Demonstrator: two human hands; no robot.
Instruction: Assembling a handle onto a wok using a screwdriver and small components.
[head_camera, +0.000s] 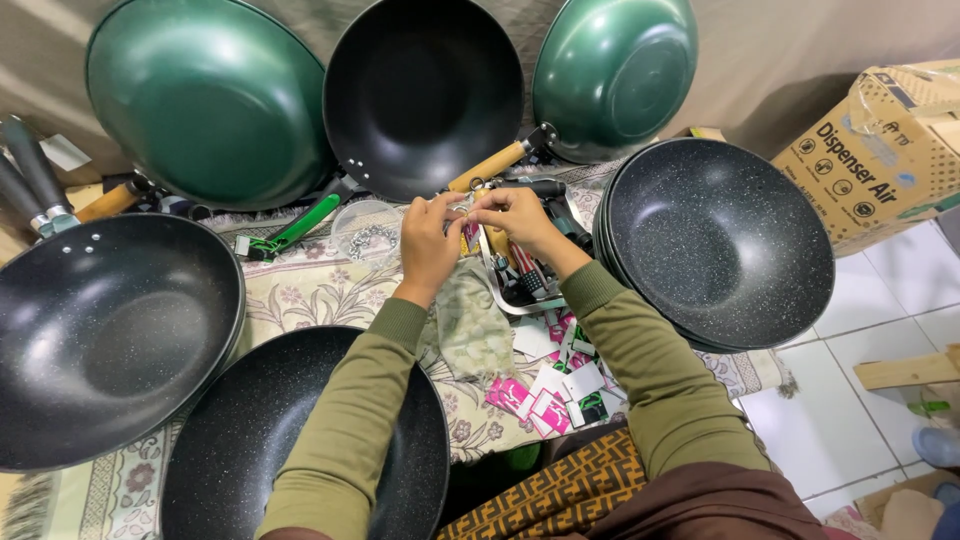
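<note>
Plastic bag (470, 325) in both hands; floral cloth (300, 290), white tiled floor (860, 400).

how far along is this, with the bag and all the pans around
Done: cannot tell; no pan shows finished work. In hand: left hand and right hand pinch the top of a clear bag. Left: loose cards on the mat, and a tray of small parts untouched.

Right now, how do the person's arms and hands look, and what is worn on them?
Both arms wear long olive-green sleeves with ribbed cuffs at the wrists. The left hand and the right hand are bare: no gloves, and no ring or watch shows.
</note>
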